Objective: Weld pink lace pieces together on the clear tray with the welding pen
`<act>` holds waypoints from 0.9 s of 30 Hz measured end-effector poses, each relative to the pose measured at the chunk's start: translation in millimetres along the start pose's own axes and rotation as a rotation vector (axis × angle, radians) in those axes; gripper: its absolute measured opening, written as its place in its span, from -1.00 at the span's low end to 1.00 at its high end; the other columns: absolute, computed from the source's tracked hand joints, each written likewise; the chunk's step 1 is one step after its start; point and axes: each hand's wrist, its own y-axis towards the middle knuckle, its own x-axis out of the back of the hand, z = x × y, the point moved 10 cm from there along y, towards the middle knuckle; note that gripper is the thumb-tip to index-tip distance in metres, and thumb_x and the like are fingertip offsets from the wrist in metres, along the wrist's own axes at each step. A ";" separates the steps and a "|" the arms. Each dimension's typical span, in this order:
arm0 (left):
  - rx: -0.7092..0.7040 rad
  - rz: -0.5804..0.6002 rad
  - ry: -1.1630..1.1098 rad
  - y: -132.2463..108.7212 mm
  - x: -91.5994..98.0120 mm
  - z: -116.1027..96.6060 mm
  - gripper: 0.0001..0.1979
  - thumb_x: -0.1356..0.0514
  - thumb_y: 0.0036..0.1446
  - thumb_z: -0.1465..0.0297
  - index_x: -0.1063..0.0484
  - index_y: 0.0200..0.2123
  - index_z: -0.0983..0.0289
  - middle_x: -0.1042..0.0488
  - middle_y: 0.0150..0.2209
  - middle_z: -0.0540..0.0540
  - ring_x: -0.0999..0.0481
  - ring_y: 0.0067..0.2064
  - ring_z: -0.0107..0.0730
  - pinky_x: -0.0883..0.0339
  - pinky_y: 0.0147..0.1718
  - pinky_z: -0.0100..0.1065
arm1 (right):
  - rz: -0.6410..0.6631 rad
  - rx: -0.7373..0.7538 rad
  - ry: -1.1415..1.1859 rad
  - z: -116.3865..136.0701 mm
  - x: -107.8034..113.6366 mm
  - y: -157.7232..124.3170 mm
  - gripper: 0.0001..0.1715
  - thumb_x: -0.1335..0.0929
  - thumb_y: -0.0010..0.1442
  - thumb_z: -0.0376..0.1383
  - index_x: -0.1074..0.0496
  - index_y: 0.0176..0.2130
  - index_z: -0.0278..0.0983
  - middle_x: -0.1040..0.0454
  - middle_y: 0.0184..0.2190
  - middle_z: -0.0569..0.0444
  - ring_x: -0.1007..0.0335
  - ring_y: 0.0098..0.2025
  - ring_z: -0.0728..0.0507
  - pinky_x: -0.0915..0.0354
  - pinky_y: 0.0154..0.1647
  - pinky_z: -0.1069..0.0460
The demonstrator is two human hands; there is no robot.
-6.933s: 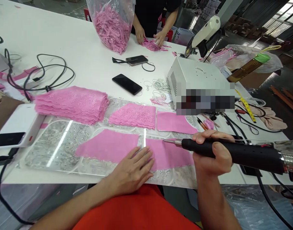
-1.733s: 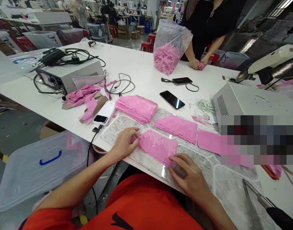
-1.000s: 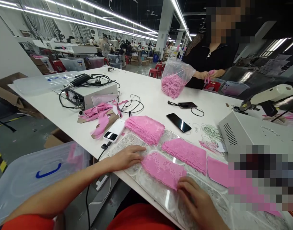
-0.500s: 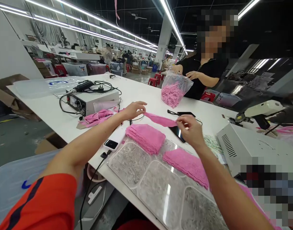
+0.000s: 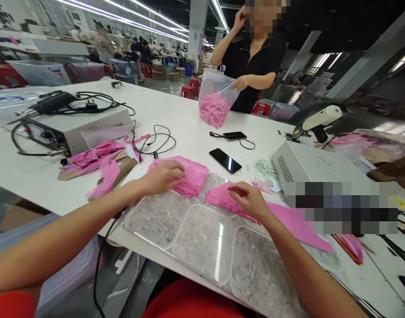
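Note:
My left hand (image 5: 167,176) rests over the left stack of pink fabric pieces (image 5: 191,174), fingers loosely bent and a little apart. My right hand (image 5: 250,201) is at the right stack of pink fabric pieces (image 5: 218,196), with a gap between its thumb and curved fingers. No cloth is visibly gripped in either hand. Both stacks lie at the far side of a clear-topped, grey-patterned mat (image 5: 202,243) with rounded panels. To the right of my right hand a larger pink piece (image 5: 298,227) is spread flat.
A grey box machine (image 5: 96,128) with cables and pink scraps (image 5: 96,157) is at left. Beyond the stacks are two phones (image 5: 225,160), a thread heap (image 5: 265,168) and another machine (image 5: 316,163). Across the white table (image 5: 169,106), a person holds a bag of pink pieces (image 5: 215,106).
The pink strip stretched between my hands is no longer there. Both hands have lowered to the stacks. The view has turned right. The person across has raised one hand to their head.

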 end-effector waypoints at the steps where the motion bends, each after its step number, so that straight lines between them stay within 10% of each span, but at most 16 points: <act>1: -0.050 0.047 0.012 10.7 -13.0 -19.6 -0.78 -0.08 0.30 0.36 -0.53 -0.19 0.29 -0.51 -0.11 0.17 -0.47 -0.06 -0.28 -0.33 0.00 -0.26 | 0.011 -0.044 -0.006 -10.7 6.6 -6.8 -0.77 -0.33 0.12 -0.18 -0.51 -0.30 -0.24 -0.52 -0.35 0.02 -0.37 -0.39 -0.07 -0.33 -0.33 -0.01; 5: -0.109 0.224 0.070 52.2 -70.9 -67.5 -0.88 -0.17 0.21 0.47 -0.53 -0.28 0.31 -0.53 -0.18 0.17 -0.49 -0.12 -0.23 -0.33 -0.08 -0.24 | 0.062 -0.126 -0.029 -37.9 13.0 -28.0 -0.75 -0.36 0.03 -0.19 -0.51 -0.30 -0.28 -0.53 -0.43 0.04 -0.38 -0.45 -0.07 -0.32 -0.41 0.01; 10: -0.074 0.293 0.088 85.4 -109.3 -73.1 -0.80 -0.14 0.12 0.58 -0.48 -0.51 0.33 -0.50 -0.43 0.15 -0.47 -0.35 -0.30 -0.31 -0.28 -0.32 | 0.087 -0.152 -0.013 -45.6 8.4 -34.5 -0.72 -0.34 0.04 -0.22 -0.51 -0.24 -0.29 -0.52 -0.41 0.04 -0.38 -0.42 -0.06 -0.33 -0.39 0.02; 27: -0.019 0.241 -0.021 100.0 -82.9 -68.3 -0.81 -0.09 0.11 0.54 -0.51 -0.40 0.28 -0.55 -0.35 0.08 -0.50 -0.30 -0.35 -0.30 -0.29 -0.41 | -0.078 -0.012 -0.226 -22.1 15.5 -33.3 -0.56 -0.41 0.07 -0.05 -0.47 -0.11 -0.25 -0.47 -0.18 -0.06 -0.38 -0.24 -0.15 -0.34 -0.26 -0.05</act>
